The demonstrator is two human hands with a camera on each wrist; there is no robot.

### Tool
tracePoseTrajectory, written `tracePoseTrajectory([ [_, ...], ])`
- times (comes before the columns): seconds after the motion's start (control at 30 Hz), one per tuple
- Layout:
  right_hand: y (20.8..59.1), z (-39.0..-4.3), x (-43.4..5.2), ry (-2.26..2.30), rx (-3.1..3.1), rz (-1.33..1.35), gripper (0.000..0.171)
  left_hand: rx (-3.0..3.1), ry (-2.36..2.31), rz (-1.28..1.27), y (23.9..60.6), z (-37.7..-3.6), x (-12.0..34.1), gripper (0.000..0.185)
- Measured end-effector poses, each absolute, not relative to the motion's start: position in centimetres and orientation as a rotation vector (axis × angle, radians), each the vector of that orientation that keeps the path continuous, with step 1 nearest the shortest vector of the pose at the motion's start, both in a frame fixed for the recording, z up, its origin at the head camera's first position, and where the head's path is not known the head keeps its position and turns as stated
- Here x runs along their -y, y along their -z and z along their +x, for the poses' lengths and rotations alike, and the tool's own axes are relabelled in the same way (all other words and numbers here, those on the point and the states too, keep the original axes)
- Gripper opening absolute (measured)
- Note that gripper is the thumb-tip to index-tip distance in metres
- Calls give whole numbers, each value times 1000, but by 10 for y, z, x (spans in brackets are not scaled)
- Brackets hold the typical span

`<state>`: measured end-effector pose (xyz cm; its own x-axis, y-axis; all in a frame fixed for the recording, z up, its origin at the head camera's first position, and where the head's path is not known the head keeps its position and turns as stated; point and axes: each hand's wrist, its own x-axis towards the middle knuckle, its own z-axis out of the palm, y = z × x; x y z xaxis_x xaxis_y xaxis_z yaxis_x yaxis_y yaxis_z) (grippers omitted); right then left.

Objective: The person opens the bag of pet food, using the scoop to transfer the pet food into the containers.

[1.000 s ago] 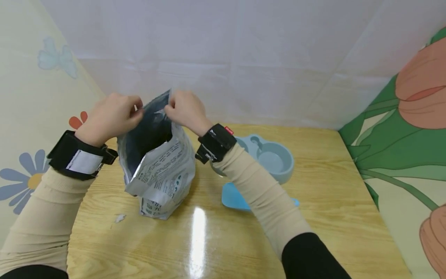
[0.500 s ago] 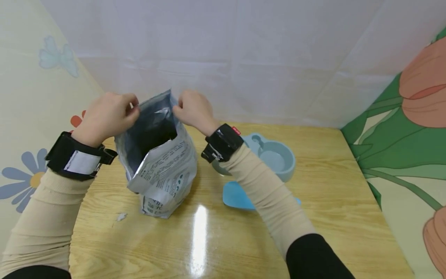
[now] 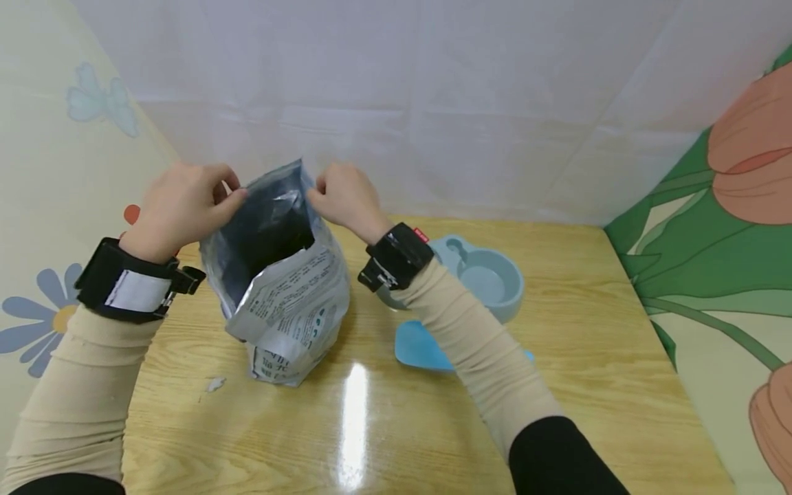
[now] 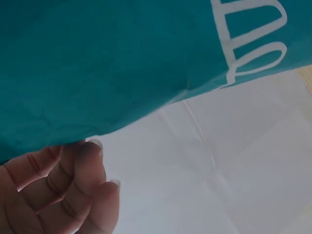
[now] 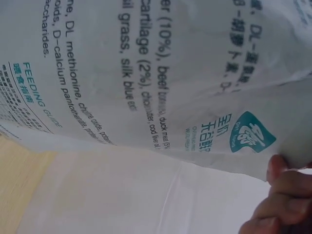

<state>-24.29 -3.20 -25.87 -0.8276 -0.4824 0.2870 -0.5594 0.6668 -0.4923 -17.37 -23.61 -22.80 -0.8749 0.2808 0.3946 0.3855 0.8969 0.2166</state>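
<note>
Pinching the pet food bag (image 3: pixel 281 289) rim: left hand (image 3: pixel 179 206) on its left edge, right hand (image 3: pixel 343 196) on its right, mouth spread open. Bag upright on the wooden surface (image 3: pixel 575 385). Blue pet bowl (image 3: pixel 489 282) just right of it.

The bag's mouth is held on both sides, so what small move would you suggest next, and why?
Probably spread the mouth a little wider. The left hand and right hand each pinch a top edge of the bag, which stands upright and only partly open, its near lip folded down.
</note>
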Motion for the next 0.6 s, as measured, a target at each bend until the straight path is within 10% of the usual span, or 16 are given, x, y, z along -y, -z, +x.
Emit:
tracePoseTrajectory([
  [0.6, 252, -213, 35, -910, 2852, 1077, 48, 2727, 584, -433, 236, -163, 252, 28],
])
